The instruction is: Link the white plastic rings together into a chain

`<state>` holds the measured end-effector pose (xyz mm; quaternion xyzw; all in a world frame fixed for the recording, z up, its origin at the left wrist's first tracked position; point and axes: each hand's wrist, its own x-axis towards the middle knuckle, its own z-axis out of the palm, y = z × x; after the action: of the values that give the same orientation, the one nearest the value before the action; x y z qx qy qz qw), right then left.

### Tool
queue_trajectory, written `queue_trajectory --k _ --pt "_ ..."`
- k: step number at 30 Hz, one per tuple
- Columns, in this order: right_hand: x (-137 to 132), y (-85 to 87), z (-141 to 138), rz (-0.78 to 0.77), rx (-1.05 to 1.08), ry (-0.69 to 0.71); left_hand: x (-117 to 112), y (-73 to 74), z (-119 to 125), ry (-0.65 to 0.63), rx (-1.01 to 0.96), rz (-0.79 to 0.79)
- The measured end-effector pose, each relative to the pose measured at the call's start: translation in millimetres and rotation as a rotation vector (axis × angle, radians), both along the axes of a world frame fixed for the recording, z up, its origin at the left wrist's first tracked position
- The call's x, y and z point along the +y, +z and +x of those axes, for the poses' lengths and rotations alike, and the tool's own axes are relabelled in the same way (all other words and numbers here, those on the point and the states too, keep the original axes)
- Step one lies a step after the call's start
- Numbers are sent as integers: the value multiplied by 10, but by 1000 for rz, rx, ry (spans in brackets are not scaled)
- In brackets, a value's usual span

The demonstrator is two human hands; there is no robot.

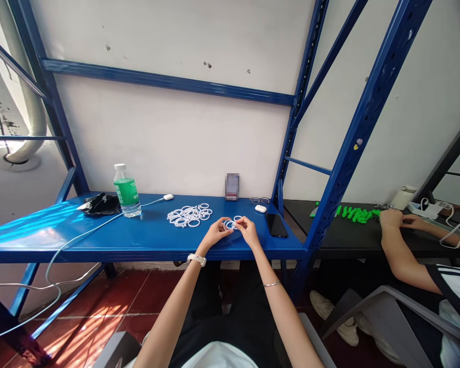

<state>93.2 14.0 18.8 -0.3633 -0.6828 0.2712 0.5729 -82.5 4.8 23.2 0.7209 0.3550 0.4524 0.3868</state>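
Observation:
Near the front edge of the blue table (88,241), my left hand (215,232) and my right hand (249,231) are close together. Between them are white rings (229,224), pinched by the fingertips of both hands. The rings overlap; whether they are linked I cannot tell. To the left of my hands lies a loose pile of similar white rings (189,215). A watch with a pale strap (197,259) is on my left wrist, and a thin bracelet (272,283) is on my right.
A bottle with a green label (126,191), a black plastic bag (101,204) and a white cable (84,233) are at left. A black phone (276,225), a white case (260,208), glasses (259,200) and an upright phone (232,187) sit behind or right. A co-worker's hands (391,219) are beside green pieces (358,213).

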Motion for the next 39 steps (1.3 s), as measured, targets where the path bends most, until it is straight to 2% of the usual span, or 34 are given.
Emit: queue_trajectory --k 39 --pt "-2 15 -12 -7 46 37 -15 25 -8 -4 12 15"
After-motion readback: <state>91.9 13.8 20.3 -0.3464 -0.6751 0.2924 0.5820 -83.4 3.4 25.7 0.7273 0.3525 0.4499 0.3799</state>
